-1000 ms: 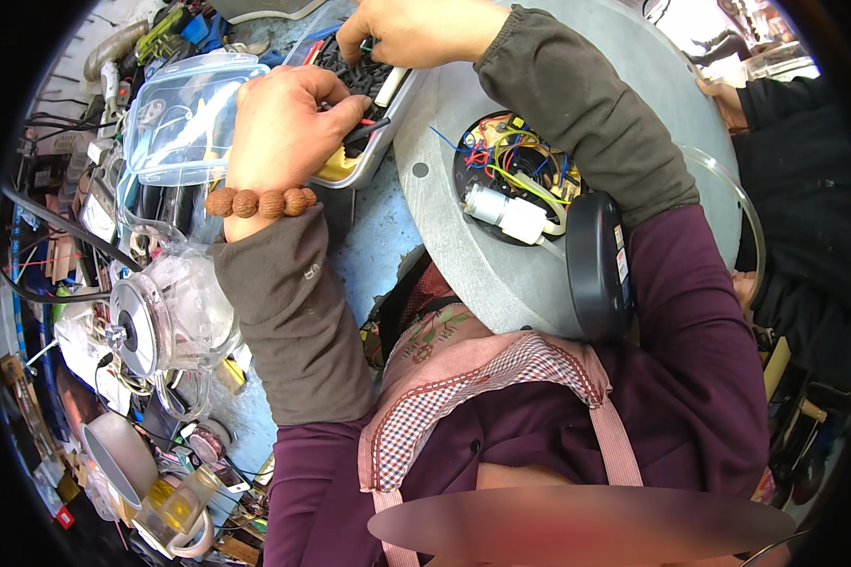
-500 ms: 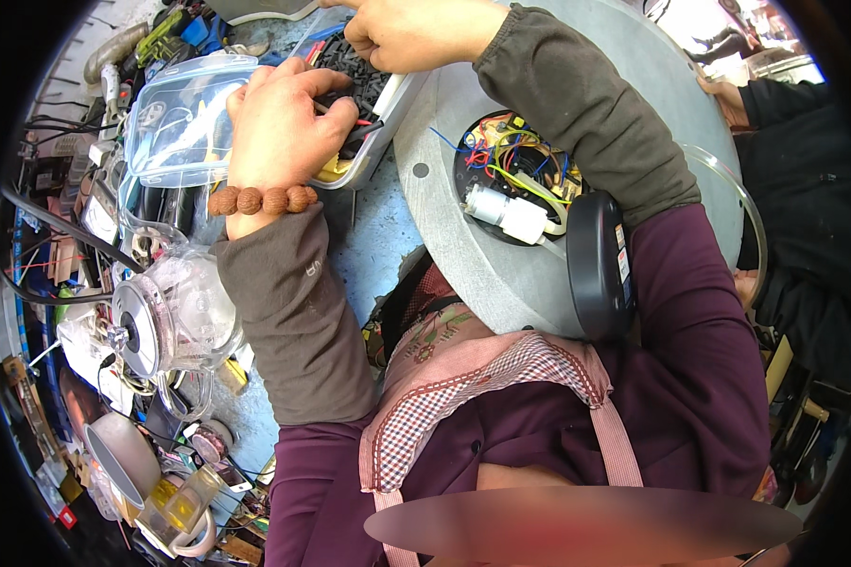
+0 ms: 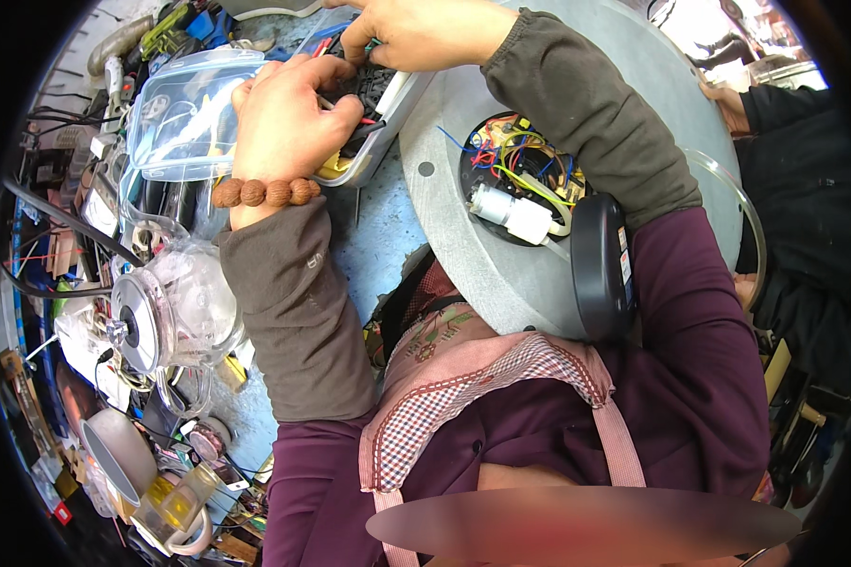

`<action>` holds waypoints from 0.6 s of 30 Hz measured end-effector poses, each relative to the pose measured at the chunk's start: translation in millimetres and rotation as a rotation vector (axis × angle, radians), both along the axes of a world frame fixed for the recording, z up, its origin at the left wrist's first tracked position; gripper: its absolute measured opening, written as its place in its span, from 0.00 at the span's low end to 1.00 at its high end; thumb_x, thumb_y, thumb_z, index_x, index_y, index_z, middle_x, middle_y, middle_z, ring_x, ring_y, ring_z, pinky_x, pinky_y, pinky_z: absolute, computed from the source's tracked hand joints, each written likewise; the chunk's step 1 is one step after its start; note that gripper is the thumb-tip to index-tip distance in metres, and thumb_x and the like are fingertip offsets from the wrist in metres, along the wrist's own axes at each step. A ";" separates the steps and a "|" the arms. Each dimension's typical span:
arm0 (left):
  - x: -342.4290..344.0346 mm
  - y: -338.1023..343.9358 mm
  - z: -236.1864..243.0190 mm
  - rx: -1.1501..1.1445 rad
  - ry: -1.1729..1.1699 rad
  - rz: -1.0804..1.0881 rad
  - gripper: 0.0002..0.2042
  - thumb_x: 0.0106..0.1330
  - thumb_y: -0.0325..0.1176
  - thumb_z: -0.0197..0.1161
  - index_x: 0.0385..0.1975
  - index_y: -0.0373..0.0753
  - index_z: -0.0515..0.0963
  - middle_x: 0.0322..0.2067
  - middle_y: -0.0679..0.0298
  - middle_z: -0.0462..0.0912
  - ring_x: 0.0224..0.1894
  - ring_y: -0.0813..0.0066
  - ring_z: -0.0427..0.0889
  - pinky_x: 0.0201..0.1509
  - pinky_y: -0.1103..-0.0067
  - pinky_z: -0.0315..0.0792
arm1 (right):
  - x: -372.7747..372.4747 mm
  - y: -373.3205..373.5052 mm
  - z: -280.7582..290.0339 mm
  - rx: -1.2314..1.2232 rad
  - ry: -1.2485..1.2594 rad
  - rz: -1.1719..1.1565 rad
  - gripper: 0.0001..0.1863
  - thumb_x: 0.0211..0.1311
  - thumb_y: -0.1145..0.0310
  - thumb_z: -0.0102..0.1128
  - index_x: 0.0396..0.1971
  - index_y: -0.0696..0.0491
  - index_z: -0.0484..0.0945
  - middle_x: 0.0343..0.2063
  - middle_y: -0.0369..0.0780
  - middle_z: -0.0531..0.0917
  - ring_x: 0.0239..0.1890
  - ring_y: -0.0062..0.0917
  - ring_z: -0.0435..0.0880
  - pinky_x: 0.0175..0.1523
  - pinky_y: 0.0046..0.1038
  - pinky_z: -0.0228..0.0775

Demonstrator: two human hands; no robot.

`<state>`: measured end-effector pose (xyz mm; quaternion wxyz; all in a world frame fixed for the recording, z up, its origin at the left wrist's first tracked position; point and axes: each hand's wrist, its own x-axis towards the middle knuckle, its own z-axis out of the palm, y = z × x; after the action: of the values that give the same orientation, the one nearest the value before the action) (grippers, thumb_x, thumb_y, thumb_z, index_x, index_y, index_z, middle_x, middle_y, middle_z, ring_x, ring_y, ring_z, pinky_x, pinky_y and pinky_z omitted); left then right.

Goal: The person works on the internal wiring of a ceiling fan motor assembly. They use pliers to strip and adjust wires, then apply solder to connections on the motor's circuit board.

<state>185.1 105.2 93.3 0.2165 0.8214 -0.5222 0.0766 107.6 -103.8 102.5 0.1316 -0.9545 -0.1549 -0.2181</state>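
My left hand (image 3: 293, 118), with a brown bead bracelet at the wrist, reaches over a clear plastic box (image 3: 373, 161). Its thumb and index finger are apart among small black parts (image 3: 380, 90) in the box. From the far right my right hand (image 3: 425, 33) comes down to the same box. Its fingers are bent together, with a small green bit (image 3: 373, 44) showing by them; what they hold is mostly hidden. Red pieces lie near both hands. Left of the box, its clear lid (image 3: 184, 123) stands open.
A round grey metal plate (image 3: 444, 217) has a wired opening with a small pump motor (image 3: 511, 215) and a black round housing (image 3: 600, 269). Left are a glass teapot (image 3: 194, 302), a metal bowl (image 3: 123, 454) and cluttered tools. Another person's hand (image 3: 728, 104) touches the plate's right edge.
My right hand's fingers have moved down into the box, closer to my left fingers. My left hand has shifted slightly up and right. The view has shifted slightly.
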 end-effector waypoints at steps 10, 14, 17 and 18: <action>-1.0 -0.9 -1.5 0.107 -0.068 -0.007 0.17 0.59 0.41 0.62 0.45 0.51 0.91 0.43 0.66 0.86 0.51 0.59 0.80 0.62 0.61 0.62 | 5.6 -1.8 -6.7 -0.009 0.014 -0.066 0.08 0.51 0.70 0.66 0.30 0.52 0.90 0.64 0.44 0.78 0.63 0.46 0.74 0.68 0.46 0.64; -2.3 -0.2 1.0 0.114 -0.047 -0.003 0.16 0.58 0.41 0.63 0.42 0.49 0.91 0.43 0.67 0.87 0.52 0.59 0.80 0.62 0.62 0.62 | 5.5 -0.5 -4.5 -0.034 0.041 -0.097 0.08 0.51 0.70 0.66 0.30 0.53 0.90 0.64 0.45 0.78 0.63 0.46 0.74 0.67 0.47 0.65; -3.1 -0.2 2.1 0.112 -0.033 -0.004 0.15 0.58 0.41 0.63 0.41 0.49 0.92 0.43 0.67 0.87 0.51 0.60 0.80 0.62 0.61 0.62 | 2.0 4.1 1.1 -0.004 0.084 -0.131 0.08 0.52 0.70 0.65 0.30 0.53 0.90 0.65 0.46 0.77 0.63 0.47 0.74 0.67 0.47 0.66; -3.8 -0.3 2.8 0.115 -0.025 -0.005 0.15 0.58 0.41 0.63 0.41 0.49 0.92 0.42 0.67 0.87 0.51 0.60 0.80 0.62 0.61 0.62 | 0.7 5.0 3.8 0.008 0.100 -0.129 0.08 0.52 0.70 0.65 0.30 0.52 0.90 0.65 0.46 0.77 0.64 0.47 0.74 0.67 0.47 0.66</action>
<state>181.3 105.0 96.1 0.1623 0.8301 -0.5305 0.0563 108.3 -98.7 106.3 0.1288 -0.9716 -0.0856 -0.1791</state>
